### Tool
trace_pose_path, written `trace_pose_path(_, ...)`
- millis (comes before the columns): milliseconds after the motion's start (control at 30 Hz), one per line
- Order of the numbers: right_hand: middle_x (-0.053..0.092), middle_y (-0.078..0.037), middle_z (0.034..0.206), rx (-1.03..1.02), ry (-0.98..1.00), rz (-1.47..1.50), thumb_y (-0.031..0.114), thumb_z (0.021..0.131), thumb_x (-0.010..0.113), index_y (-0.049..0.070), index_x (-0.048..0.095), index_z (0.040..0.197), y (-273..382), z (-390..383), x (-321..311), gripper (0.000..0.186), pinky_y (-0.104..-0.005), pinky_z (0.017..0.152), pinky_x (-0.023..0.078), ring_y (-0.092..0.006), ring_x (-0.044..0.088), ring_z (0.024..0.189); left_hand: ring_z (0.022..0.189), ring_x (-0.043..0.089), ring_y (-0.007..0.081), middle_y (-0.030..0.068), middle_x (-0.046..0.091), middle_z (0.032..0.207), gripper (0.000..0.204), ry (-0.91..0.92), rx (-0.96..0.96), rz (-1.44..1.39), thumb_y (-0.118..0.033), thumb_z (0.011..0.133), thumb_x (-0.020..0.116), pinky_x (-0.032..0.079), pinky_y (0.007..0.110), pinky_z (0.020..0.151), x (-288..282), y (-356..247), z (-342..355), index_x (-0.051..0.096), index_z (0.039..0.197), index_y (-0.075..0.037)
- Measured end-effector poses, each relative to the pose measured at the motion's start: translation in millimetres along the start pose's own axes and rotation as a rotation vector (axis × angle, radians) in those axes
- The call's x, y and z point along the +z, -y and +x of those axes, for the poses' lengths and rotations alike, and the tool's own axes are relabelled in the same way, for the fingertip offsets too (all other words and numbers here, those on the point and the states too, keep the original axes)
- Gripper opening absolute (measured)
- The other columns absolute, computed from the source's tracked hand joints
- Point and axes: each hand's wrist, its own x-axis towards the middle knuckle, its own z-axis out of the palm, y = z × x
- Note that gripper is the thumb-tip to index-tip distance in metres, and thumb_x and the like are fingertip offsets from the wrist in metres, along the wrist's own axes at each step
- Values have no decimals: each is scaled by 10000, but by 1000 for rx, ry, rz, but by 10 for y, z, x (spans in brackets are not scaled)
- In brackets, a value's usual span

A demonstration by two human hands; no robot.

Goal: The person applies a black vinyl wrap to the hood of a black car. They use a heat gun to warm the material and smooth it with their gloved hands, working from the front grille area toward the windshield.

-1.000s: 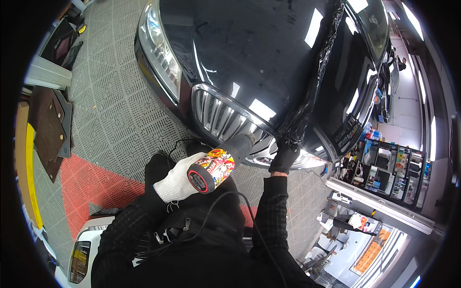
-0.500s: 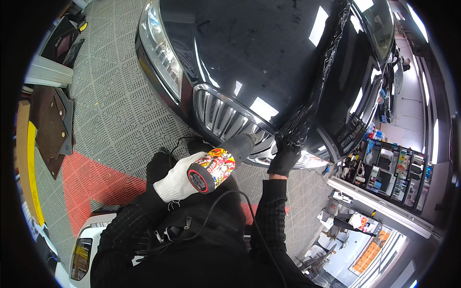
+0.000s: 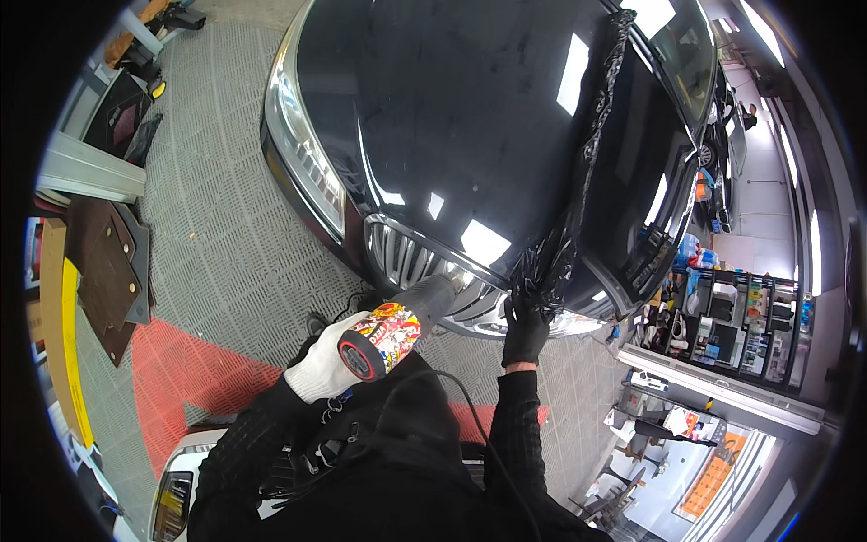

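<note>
- Head view: left hand (image 3: 327,366), white-gloved, is closed around a sticker-covered heat gun (image 3: 390,330); its nozzle points at the chrome grille (image 3: 424,266) of a black car (image 3: 470,117).
- Right hand (image 3: 524,332), black-gloved, pinches the lower end of a bunched strip of black film (image 3: 578,190) at the bonnet's front edge.
- Shelf unit (image 3: 722,316), right, holds bottles and tools.
- Grey tile floor (image 3: 217,244) lies open left of the bumper.

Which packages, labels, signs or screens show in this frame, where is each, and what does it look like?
Sticker-covered heat gun: in the white-gloved left hand, multicoloured wrap, red ring.
Shelf of small packages: far right, dark rack, mixed colours, too small to tell apart.
Orange sign-like panel: lower right, rectangular.
No screens visible.
</note>
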Motion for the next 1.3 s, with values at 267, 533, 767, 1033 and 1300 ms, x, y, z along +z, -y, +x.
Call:
trace_pose_path(267, 575, -178, 1466, 471, -427, 278, -54, 803, 709, -4, 432, 1557, 507, -151, -274, 805, -420, 1042, 549, -298, 624, 1274, 1269, 663, 381, 193, 634, 1453, 495, -18, -192, -271, -355, 1124, 493, 580, 575, 1050, -5, -609, -26, 518, 1520, -60)
trace_pose_path(533, 725, -255, 1217, 320, -341, -329, 428, 827, 846, -12, 598, 1420, 1317, 991, 162, 778, -513, 937, 572, -403, 732, 1106, 1266, 685, 246, 154, 651, 1423, 465, -43, -315, -387, -54, 1065, 595, 613, 408, 1054, 190, -1600, 347, 496, 1514, 11)
trace_pose_path(767, 786, -172, 823, 355, -202, 40, 212, 870, 782, -35, 755, 1031, 1282, 1092, -355, 296, -395, 699, 591, -277, 782, 751, 1227, 703, 295, 170, 658, 1410, 432, 135, -143, 218, -82, 1082, 569, 634, 485, 1011, 352, -1901, 547, 513, 1494, 33)
trace_pose_path(1033, 772, -125, 985, 411, -315, 152, 360, 1042, 734, -39, 662, 1265, 1160, 1094, -197, 462, -347, 774, 578, -180, 737, 860, 1469, 524, 304, 133, 595, 1538, 608, 493, 209, 1728, -322, 984, 762, 424, 456, 1231, 336, -2264, 802, 584, 1512, -80)
trace_pose_path(1300, 772, -216, 1041, 534, -55, 120, 429, 1037, 670, 5, 629, 1338, 888, 1152, -337, 522, -432, 864, 571, -336, 760, 965, 1415, 570, 345, 134, 660, 1465, 530, 533, 107, 1448, -316, 953, 782, 403, 498, 1240, 294, -2714, 1181, 682, 1414, -76)
